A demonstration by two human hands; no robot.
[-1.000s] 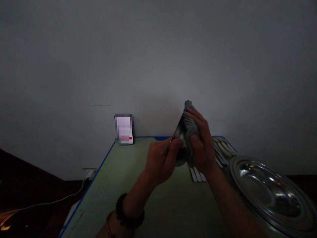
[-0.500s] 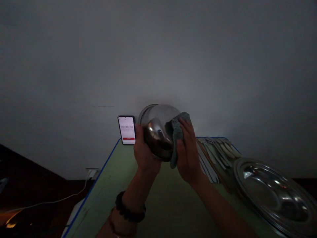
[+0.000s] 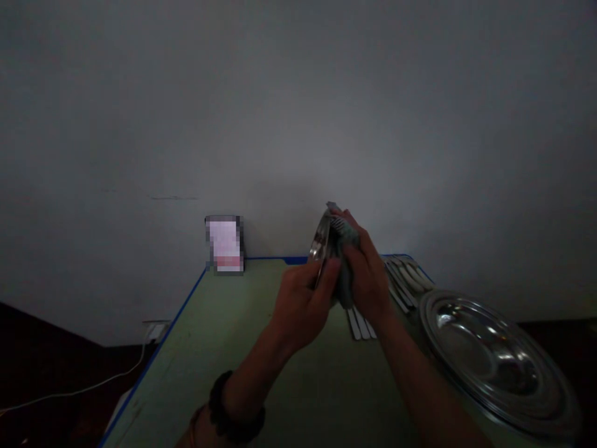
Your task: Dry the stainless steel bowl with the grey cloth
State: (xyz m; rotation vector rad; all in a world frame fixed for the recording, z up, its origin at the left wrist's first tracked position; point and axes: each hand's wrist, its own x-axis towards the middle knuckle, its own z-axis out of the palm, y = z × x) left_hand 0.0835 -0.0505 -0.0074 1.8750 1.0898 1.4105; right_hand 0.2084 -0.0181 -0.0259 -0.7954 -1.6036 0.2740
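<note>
A shiny metal bowl (image 3: 319, 244) is tilted on edge above the table, much of it hidden by my hands and the cloth. My left hand (image 3: 301, 303), with a dark beaded bracelet at the wrist, is closed on the bowl's near rim. Over the bowl's right side lies a grey-green cloth (image 3: 345, 274), partly bunched. My right hand (image 3: 369, 267) is closed on this cloth and presses it against the bowl.
Large shiny metal plates (image 3: 431, 330) are stacked at the table's right. Several pieces of cutlery (image 3: 403, 283) lie at the back right. A phone (image 3: 226, 242) leans on the wall at the back left. The pale green table (image 3: 224, 348) has blue edging.
The bowl has turned from showing its rounded outside to nearly edge-on, and has shifted right. My left hand has moved right, closer to my right hand. The view has shifted slightly.
</note>
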